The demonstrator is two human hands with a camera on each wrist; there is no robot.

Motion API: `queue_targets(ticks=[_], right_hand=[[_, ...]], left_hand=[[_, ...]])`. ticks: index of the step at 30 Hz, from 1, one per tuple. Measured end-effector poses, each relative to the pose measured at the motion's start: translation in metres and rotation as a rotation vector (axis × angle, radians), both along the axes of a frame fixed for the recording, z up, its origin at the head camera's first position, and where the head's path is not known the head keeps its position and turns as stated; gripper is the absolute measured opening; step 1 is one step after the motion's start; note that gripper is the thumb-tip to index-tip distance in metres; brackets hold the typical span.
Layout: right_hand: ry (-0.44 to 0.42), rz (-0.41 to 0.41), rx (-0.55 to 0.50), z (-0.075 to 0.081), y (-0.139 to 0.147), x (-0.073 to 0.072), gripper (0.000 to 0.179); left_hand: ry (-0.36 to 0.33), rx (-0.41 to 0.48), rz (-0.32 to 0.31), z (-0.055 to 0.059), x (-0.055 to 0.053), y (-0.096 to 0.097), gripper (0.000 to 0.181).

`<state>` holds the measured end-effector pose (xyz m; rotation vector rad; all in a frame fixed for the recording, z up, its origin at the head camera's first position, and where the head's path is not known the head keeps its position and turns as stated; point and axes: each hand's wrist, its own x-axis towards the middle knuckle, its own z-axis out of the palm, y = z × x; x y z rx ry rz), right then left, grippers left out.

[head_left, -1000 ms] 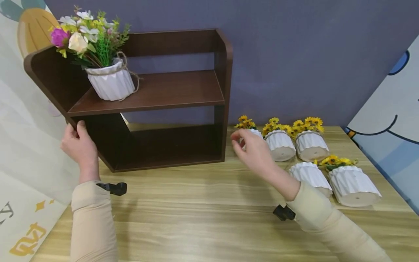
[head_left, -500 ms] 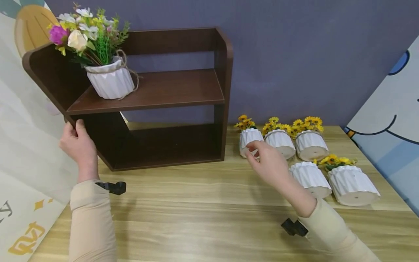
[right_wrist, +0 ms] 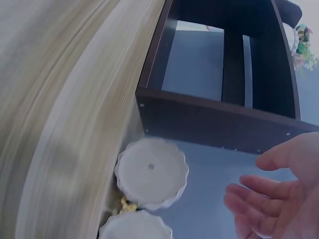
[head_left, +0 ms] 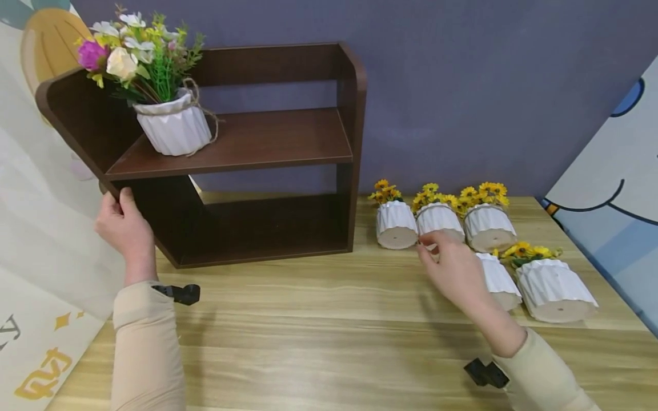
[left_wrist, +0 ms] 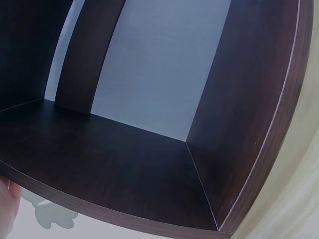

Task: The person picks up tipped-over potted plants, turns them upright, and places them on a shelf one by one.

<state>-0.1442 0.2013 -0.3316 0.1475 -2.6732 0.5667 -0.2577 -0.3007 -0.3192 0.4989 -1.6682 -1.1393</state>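
A dark brown two-tier shelf (head_left: 228,166) stands on the table against the wall. My left hand (head_left: 123,228) grips the front edge of its left side panel, thumb on the inner side; the left wrist view catches only a bit of that hand (left_wrist: 6,211). On the upper board, at the left, a white pleated flowerpot (head_left: 175,128) holds mixed flowers and has twine tied round it. My right hand (head_left: 454,274) holds nothing, its fingers loosely bent. It overlaps a white pot with yellow flowers (head_left: 439,216) in the head view; the right wrist view shows its palm side.
Several white pots lie tipped with their bases toward me, yellow flowers behind: one beside the shelf (head_left: 394,220), one at the back (head_left: 490,220), one at front right (head_left: 555,288). A pale printed panel (head_left: 51,257) borders the table on the left.
My right hand has moved right and toward me, away from the shelf's side, uncovering the pot nearest the shelf. The left hand stays at the shelf's left panel.
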Motion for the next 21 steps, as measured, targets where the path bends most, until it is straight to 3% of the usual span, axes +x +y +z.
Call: queue_targets(ticks=[9,17,21], right_hand=[[-0.012,-0.035,-0.024,-0.002,0.019,0.005,0.024],[-0.061,-0.087,0.063,-0.004,0.033,0.01,0.032],[-0.11,-0.113,0.09,-0.006,0.04,0.011,0.036]], left_hand=[[-0.007,0.008,0.028,-0.003,-0.004,-0.003,0.022],[0.027,0.051,0.025,0.014,0.011,0.019,0.027],[0.021,0.055,0.024,0.011,0.008,0.016,0.027]])
